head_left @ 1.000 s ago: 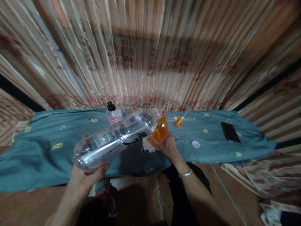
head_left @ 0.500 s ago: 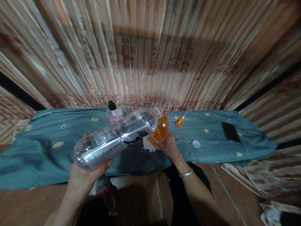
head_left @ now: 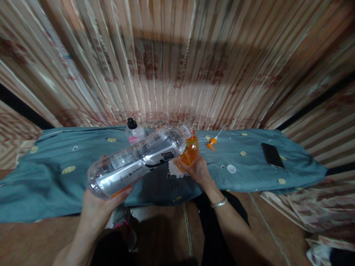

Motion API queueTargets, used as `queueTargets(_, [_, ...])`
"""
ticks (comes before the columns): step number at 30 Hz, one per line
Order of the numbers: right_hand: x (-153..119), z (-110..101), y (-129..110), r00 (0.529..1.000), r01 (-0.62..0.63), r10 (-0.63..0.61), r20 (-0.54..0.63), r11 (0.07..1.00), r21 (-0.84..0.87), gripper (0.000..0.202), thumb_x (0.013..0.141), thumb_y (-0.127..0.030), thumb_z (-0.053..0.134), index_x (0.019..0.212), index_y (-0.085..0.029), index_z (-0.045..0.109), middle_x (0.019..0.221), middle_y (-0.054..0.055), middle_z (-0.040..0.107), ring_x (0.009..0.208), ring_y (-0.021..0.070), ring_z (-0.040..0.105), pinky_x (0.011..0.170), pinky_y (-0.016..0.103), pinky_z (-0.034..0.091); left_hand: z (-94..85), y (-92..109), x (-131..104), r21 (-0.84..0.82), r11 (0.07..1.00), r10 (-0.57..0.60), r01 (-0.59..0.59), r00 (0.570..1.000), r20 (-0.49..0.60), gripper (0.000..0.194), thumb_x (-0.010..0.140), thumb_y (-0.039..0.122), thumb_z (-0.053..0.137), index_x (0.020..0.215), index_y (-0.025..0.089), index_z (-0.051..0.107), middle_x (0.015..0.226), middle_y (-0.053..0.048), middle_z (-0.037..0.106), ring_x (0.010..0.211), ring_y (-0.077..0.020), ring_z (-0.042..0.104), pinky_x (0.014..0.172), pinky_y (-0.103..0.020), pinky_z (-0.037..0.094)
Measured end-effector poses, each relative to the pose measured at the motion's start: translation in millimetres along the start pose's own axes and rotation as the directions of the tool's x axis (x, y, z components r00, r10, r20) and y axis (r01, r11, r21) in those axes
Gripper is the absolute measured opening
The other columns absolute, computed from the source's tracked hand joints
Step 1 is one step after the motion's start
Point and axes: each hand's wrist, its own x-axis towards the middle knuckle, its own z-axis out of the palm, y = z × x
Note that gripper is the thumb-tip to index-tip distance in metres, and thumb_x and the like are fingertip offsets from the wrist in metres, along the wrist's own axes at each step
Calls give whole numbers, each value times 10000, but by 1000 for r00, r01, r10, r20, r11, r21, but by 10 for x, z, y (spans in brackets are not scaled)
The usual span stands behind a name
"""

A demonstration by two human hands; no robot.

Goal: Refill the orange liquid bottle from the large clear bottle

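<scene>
My left hand (head_left: 104, 203) grips the base of a large clear plastic bottle (head_left: 138, 162) with a silver label, tilted so its neck points right. The neck sits at the mouth of an orange see-through bottle (head_left: 191, 149), which my right hand (head_left: 196, 168) wraps around. Whether liquid is flowing between them I cannot make out. Under the orange bottle shows a white patch (head_left: 176, 170), partly hidden. An orange pump head (head_left: 212, 141) with a thin tube lies to the right of the bottles. Behind the large bottle stands a clear bottle with a black pump top (head_left: 132, 123).
A green patterned cloth (head_left: 55, 155) covers the long surface. On its right side lie a round white cap (head_left: 231, 169) and a dark phone (head_left: 272, 155). Pleated curtains (head_left: 172, 74) hang close behind and at both sides.
Almost nothing differs. The large bottle has rolled slightly in my left hand, its label print shifting a little upward; both bottles stay mouth to mouth.
</scene>
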Motion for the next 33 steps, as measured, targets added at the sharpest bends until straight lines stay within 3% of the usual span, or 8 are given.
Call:
queueTargets(4, [0,-10,-20,1000,-14,14,13,1000,16,805,783,-449,835,1467,-160,524,1207,144,812,1094,368,808,955,525,678,35,31,-2,10,1000,3,-3,999,-41,1186,397,478,991,1462,195,551,1434,-200,670,1326,-445,640,1215,-672,390])
queueTargets(8, [-4,-15,-28,1000,-26,26,10,1000,8,832,778,-418,841,1496,-161,508,1238,157,805,1123,375,799,973,520,676,94,170,2,25,997,-66,68,996,-61,1246,336,457,954,1456,100,540,1406,-257,665,1302,-481,631,1213,-694,374])
queueTargets(12, [-1,7,-3,999,-34,34,0,999,-8,839,777,-436,844,1498,-169,507,1241,154,806,1124,375,799,973,528,677,128,254,1,0,998,-70,70,995,-75,1254,327,428,935,1461,88,522,1386,-256,673,1256,-459,650,1192,-690,403])
queueTargets(17, [6,20,12,1000,-14,14,-12,1000,-5,839,782,-456,840,1483,-133,511,1214,162,811,1104,360,807,959,500,678,145,259,-7,43,996,-73,77,993,-97,1258,312,410,885,1451,17,524,1357,-285,680,1251,-482,643,1181,-694,414])
queueTargets(24, [13,-17,-31,999,-36,36,24,999,1,872,767,-458,841,1492,-104,512,1228,191,804,1108,381,802,954,508,671,141,308,-23,43,995,-83,88,991,-109,1248,301,413,867,1435,16,529,1377,-300,669,1253,-482,646,1169,-682,439])
queueTargets(33, [10,-19,11,999,-31,32,33,999,-26,818,782,-463,841,1468,-149,526,1178,139,822,1057,351,819,902,449,680,119,247,-41,72,997,-30,37,995,-92,1267,341,438,880,1471,13,499,1413,-308,659,1300,-493,635,1218,-679,381])
